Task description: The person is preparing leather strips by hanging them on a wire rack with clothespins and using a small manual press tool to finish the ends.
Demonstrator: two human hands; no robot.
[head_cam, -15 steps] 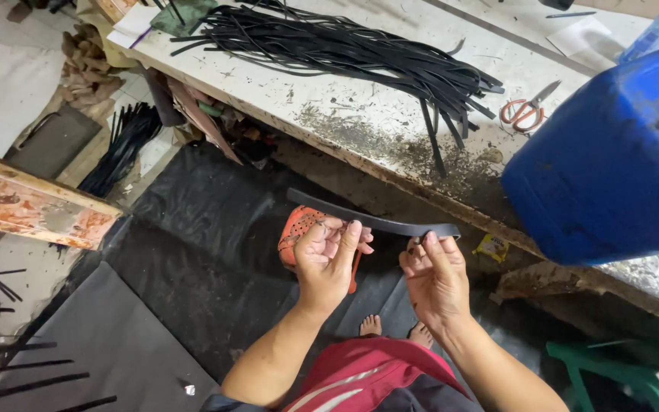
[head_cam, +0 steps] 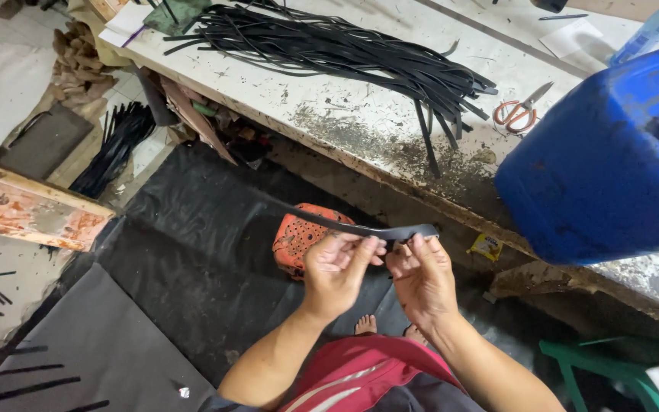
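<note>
Below the bench edge: both hands meet on one black strip [head_cam: 345,224], held in the air over the dark floor sheet [head_cam: 192,229].
Left hand [head_cam: 337,267]: fingers pinch the strip from beneath, a little in from its near end.
Right hand [head_cam: 421,275]: thumb and fingertips grip the strip's squared end, just beside the left hand.
Change: half a second ago the hands sat a little apart; now they have closed up near that end, which suggests the work has moved to the tip.
Strip: it runs from the hands out leftward, thinning to a point; its far tip is hard to make out against the dark sheet.
On the bench [head_cam: 329,99]: a heap of black strips [head_cam: 329,46], orange-handled scissors [head_cam: 519,111], a blue container [head_cam: 612,152].
Under the strip: an orange perforated object [head_cam: 299,240], possibly a basket.
</note>
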